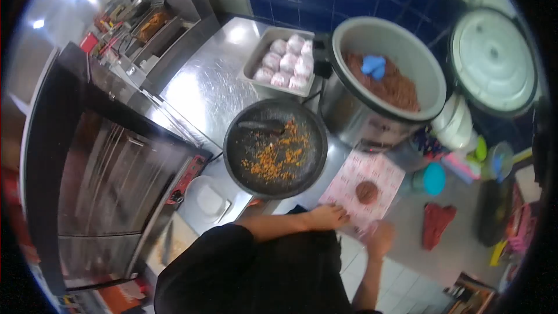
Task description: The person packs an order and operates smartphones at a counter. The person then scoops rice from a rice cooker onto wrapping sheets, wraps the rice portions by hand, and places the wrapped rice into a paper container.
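A sheet of pink and white printed wrapping paper [386, 174] lies on the steel counter. On its middle sits a round, flattened mound of reddish-brown rice [367, 192]. My left hand [329, 217] is at the paper's near left corner, its fingers closed over the edge. At the near right corner, my right hand [381, 239] is closed on the paper and slightly blurred. Left of the paper stands a black frying pan [238, 160] with orange crumbly filling [273, 160] and a dark spatula [261, 127] inside.
Behind the paper stands a large cooker [372, 131] of brown rice with a blue scoop [374, 66]. A metal tray [249, 68] holds several wrapped balls [285, 63]. A red cloth [437, 225] and a turquoise cup [433, 179] are at right; a white container [207, 200] is at left.
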Tool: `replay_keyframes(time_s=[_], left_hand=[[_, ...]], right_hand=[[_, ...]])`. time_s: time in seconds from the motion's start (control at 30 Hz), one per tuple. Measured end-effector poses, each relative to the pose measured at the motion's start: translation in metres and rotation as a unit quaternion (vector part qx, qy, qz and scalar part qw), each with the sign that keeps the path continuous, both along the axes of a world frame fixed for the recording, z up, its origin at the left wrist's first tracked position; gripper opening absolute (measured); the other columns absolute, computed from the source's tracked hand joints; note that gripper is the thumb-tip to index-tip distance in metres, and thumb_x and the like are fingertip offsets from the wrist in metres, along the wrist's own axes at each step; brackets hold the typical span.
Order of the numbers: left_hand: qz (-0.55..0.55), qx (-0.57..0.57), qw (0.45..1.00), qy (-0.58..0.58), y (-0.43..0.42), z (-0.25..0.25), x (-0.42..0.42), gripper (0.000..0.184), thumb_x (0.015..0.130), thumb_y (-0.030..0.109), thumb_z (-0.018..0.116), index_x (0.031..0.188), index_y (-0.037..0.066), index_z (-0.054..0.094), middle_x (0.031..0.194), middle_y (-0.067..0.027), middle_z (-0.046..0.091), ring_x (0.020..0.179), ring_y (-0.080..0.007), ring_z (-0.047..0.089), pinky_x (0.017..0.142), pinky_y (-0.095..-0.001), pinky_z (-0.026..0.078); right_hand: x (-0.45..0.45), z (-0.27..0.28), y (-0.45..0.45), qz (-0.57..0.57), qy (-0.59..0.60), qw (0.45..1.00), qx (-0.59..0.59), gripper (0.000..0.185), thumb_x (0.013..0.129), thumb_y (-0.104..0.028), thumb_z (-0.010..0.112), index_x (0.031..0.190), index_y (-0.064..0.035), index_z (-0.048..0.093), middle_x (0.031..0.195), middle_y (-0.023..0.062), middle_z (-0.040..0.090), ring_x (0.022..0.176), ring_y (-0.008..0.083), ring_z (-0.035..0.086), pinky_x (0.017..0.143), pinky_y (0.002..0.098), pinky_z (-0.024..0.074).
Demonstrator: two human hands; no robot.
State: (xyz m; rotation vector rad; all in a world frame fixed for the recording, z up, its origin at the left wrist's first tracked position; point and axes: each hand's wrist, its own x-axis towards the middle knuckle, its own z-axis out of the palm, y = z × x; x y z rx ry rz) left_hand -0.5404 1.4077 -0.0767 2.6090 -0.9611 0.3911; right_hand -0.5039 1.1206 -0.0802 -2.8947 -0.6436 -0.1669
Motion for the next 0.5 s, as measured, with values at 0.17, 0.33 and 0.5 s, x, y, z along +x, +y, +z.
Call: replay_keyframes(time_s=[0.17,0.33,0.5], left_hand=[[0.098,-0.07,0.993,0.007,-0.01,0.015,0.01,0.024,0.086,0.021,0.057,0.104,0.009,0.067,0.101,-0.0094,0.06,0.097,-0.0251,0.061,0.087,-0.0397,0.048],[0.104,-0.059,0.993,0.006,-0.01,-0.001,0.011,0.022,0.086,0.024,0.058,0.101,0.011,0.069,0.101,-0.0081,0.064,0.1,-0.0255,0.061,0.091,-0.0476,0.046],[0.078,0.009,0.994,0.078,0.025,0.021,0.018,0.028,0.087,0.021,0.058,0.111,0.012,0.07,0.106,-0.0052,0.07,0.108,-0.0237,0.062,0.103,-0.0481,0.042]], right_hand=[[-0.003,0.052,0.069,0.109,-0.01,0.994,0.001,0.036,0.082,-0.016,0.069,0.117,-0.0064,0.065,0.115,0.0126,0.068,0.114,0.0332,0.061,0.107,0.0493,0.0434],[0.015,0.057,0.057,0.113,0.111,0.986,-0.044,0.036,0.081,-0.014,0.067,0.116,-0.0071,0.066,0.101,0.0147,0.07,0.095,0.0364,0.067,0.083,0.0478,0.0537],[0.04,0.05,0.052,0.122,0.157,0.98,0.029,0.016,0.087,-0.014,0.06,0.102,-0.0093,0.062,0.092,0.0174,0.068,0.088,0.0388,0.067,0.075,0.0513,0.0523]])
